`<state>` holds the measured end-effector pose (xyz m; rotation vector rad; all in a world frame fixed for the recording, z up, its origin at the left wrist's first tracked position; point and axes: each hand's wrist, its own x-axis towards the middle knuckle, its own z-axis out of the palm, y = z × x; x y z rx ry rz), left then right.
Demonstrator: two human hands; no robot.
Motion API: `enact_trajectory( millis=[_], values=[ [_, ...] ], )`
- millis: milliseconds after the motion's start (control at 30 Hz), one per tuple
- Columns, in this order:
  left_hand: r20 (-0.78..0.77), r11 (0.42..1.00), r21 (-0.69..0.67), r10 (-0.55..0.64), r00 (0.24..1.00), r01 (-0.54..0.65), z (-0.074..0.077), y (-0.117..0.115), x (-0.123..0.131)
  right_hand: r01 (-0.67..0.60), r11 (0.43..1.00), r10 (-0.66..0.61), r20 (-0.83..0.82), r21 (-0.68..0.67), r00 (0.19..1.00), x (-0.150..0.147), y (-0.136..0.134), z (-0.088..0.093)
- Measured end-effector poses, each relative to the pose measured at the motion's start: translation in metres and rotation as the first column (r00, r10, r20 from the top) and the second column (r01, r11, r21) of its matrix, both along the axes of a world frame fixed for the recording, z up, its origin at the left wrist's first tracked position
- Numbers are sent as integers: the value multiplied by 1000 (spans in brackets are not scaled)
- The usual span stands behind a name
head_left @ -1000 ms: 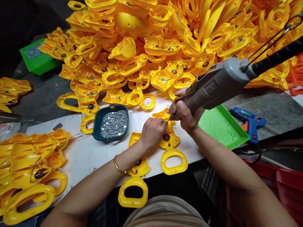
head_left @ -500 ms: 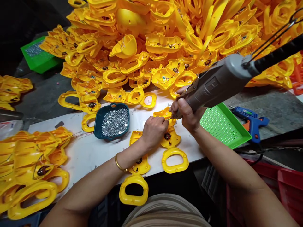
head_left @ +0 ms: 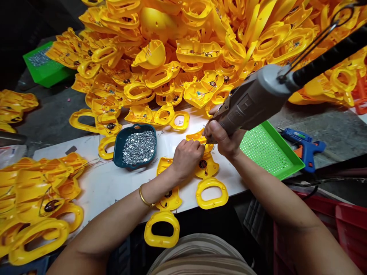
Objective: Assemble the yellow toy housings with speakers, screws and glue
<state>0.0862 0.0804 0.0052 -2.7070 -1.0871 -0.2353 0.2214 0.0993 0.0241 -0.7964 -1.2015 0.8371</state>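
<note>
My right hand [head_left: 225, 139] is wrapped round a grey electric screwdriver [head_left: 249, 101], which tilts down to the left with its tip at a yellow plastic shell [head_left: 208, 164]. That shell lies open side up, with a round speaker and a loop handle at its near end. Beside the tip, my left hand [head_left: 187, 158] rests on the shell with its fingers closed; whatever they pinch is hidden. A second yellow shell [head_left: 169, 204] lies partly under my left forearm, its handle over the table's front edge. Left of my hands stands a dark teal tray [head_left: 117, 152] of small screws.
Yellow shells with wires make a big heap [head_left: 177, 49] at the back and a smaller pile [head_left: 37, 191] at left. A green perforated basket [head_left: 266, 152] and a blue glue gun [head_left: 308, 147] lie at right. A green bin [head_left: 48, 72] stands at back left.
The screwdriver's rear end has swung left and stands a little more upright, my right hand shifting slightly left with it. My left hand and the shells stay in place.
</note>
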Motion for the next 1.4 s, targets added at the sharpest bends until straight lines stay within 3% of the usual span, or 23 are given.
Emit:
enact_trajectory(
  millis=[267,500,667,800,900,967,1033,1100,1200,1400],
  values=[
    [148,988,-154,47,988,-24,-6,6,5,64,992,-82,159,111,984,-2,2,-5],
    [185,970,-242,70,980,-24,-8,10,3,-25,997,12,192,67,981,-2,7,-7],
    [125,960,-275,101,987,-63,-3,8,4,-29,996,17,127,90,992,-3,10,-5],
    [33,956,-287,75,997,-62,6,3,2,-47,996,51,-42,74,998,-3,-3,17],
    [117,970,-242,-1,993,30,21,-8,-17,-54,994,72,-201,96,977,5,-25,32],
    [174,969,-225,-67,983,106,31,-20,-40,-37,994,59,-218,101,974,15,-41,34],
    [124,945,-287,-129,984,160,36,-34,-67,-14,997,27,-181,73,983,26,-55,29],
    [43,923,-360,-128,991,134,34,-47,-89,12,999,-5,-151,47,988,36,-66,23],
    [7,917,-399,-13,1000,15,20,-55,-103,29,998,-20,-142,60,990,42,-77,20],
    [140,954,-275,164,977,-121,-2,-35,-83,19,992,-6,-104,124,995,41,-94,28]
  ],
)
